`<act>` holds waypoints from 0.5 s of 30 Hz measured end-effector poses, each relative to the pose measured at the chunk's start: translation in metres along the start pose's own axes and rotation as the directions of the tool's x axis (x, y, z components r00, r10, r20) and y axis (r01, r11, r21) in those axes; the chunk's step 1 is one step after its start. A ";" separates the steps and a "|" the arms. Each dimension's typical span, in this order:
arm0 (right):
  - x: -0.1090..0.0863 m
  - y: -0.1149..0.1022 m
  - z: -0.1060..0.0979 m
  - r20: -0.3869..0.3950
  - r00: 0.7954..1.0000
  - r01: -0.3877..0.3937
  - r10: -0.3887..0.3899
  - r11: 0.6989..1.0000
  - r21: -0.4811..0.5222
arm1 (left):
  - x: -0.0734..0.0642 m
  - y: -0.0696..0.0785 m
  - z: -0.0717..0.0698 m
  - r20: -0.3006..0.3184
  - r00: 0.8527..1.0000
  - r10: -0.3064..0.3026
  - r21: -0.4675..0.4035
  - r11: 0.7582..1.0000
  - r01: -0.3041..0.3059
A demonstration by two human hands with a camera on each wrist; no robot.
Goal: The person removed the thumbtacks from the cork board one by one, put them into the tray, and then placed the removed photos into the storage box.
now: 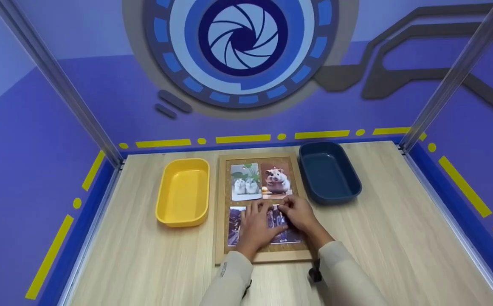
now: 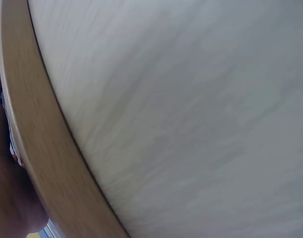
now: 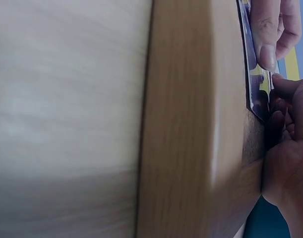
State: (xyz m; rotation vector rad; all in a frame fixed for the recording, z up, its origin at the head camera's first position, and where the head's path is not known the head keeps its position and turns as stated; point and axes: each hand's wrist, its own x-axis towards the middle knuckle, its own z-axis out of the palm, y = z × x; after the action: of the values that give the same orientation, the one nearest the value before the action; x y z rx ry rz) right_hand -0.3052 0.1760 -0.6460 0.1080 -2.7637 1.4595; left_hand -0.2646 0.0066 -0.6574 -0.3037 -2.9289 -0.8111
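A wood-framed cork board [image 1: 225, 187] lies on the table with four-sided photos on it. Two hamster photos, one with a pair [image 1: 246, 189] and one with a single animal [image 1: 276, 182], form the upper row, each with a small pin-like dot near its top. Below are a dark photo at left [image 1: 233, 231] and another at right [image 1: 291, 237]. My left hand [image 1: 258, 227] rests spread over both lower photos, fingers extended. My right hand [image 1: 300, 213] pinches thumb and finger together at the right photo's top edge; the small thing between them is hidden by the fingertips.
A yellow tray [image 1: 182, 193] stands left of the board. At the right, a dark blue tray [image 1: 330, 172] sits close beside the board's upper corner. Transparent posts rise at both back corners, and a purple wall [image 1: 246, 123] closes off the back.
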 end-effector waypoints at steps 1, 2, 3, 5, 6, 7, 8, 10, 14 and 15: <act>0.000 0.000 0.000 0.001 1.000 -0.002 0.002 1.000 0.002 | 0.000 0.000 0.000 -0.001 1.000 -0.001 -0.001 1.000 0.001; 0.000 0.000 0.000 0.002 1.000 -0.006 0.006 1.000 0.005 | 0.001 0.000 0.001 -0.001 1.000 -0.002 -0.003 1.000 0.002; 0.000 0.000 0.000 0.002 1.000 -0.006 0.006 1.000 0.008 | 0.001 -0.001 0.001 0.002 1.000 -0.003 -0.008 1.000 0.003; 0.001 0.000 -0.001 0.000 1.000 -0.010 0.010 1.000 0.014 | 0.001 -0.001 0.001 0.008 1.000 -0.006 -0.014 1.000 0.006; 0.001 0.000 -0.001 -0.002 1.000 -0.011 0.011 1.000 0.015 | 0.001 -0.001 0.001 0.009 1.000 -0.005 -0.017 1.000 0.005; 0.001 0.000 -0.001 -0.004 1.000 -0.012 0.012 1.000 0.015 | 0.001 -0.001 0.002 0.008 1.000 -0.004 -0.018 1.000 0.005; 0.001 0.000 -0.002 -0.005 1.000 -0.014 0.014 1.000 0.017 | 0.001 -0.001 0.002 0.007 1.000 -0.004 -0.019 1.000 0.004; 0.001 0.000 -0.002 -0.009 1.000 -0.010 0.010 1.000 0.019 | 0.002 -0.001 0.002 0.006 1.000 -0.006 -0.019 1.000 0.006; 0.002 0.001 -0.001 -0.005 1.000 -0.009 0.009 1.000 0.027 | 0.002 -0.001 0.002 0.001 1.000 -0.008 -0.015 1.000 0.008; 0.002 0.001 -0.001 -0.003 1.000 -0.011 0.011 0.999 0.031 | 0.002 -0.001 0.002 0.002 1.000 -0.009 -0.015 1.000 0.009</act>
State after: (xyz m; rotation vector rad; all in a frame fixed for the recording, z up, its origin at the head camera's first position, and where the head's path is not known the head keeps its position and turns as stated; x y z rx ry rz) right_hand -0.3070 0.1772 -0.6468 0.0907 -2.7442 1.5039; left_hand -0.2669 0.0069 -0.6595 -0.2922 -2.9295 -0.8347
